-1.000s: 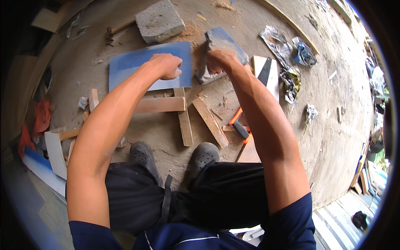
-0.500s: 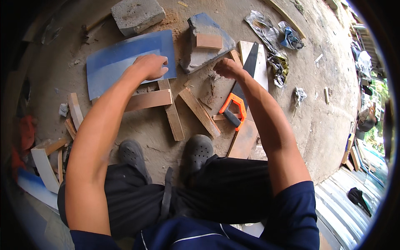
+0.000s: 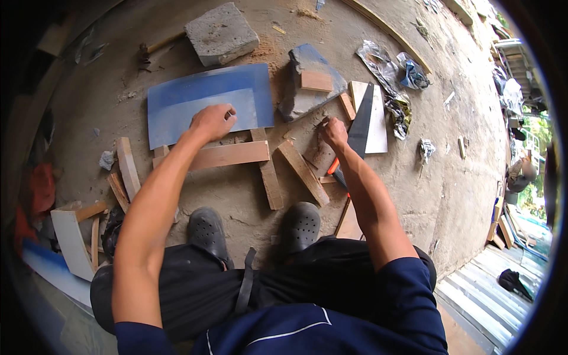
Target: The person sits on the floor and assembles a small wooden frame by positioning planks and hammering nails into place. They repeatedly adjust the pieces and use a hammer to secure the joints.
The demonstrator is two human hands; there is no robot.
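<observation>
A person crouches on a dusty concrete floor (image 3: pixel 414 177) amid offcuts of timber, both forearms reaching out from the lower edge of the frame. The left hand (image 3: pixel 212 121) rests, fingers curled, on the lower edge of a blue sheet panel (image 3: pixel 195 97) lying flat at about 11 o'clock from the person's feet; whether the fingers grip anything small cannot be told. Just below that hand lies a horizontal wooden batten (image 3: pixel 222 157), touching an upright batten (image 3: pixel 269 174) that runs toward the person's black clogs (image 3: pixel 299 225). The right hand (image 3: pixel 333 131), at about 1 o'clock, is pinched shut with its fingertips pointing up and left toward a grey stone slab (image 3: pixel 302 97), which carries a small wooden block (image 3: pixel 316 81); what the fingertips hold is too small to tell. Just right of this hand lies a handsaw (image 3: pixel 361 121) with a dark blade and an orange handle, resting across a pale board (image 3: pixel 378 127). A slanted wooden offcut (image 3: pixel 303 171) lies between the two hands' reach. At 12 o'clock sits a rough concrete block (image 3: pixel 220 32); crumpled plastic wrappers (image 3: pixel 390 71) lie at 2 o'clock.
</observation>
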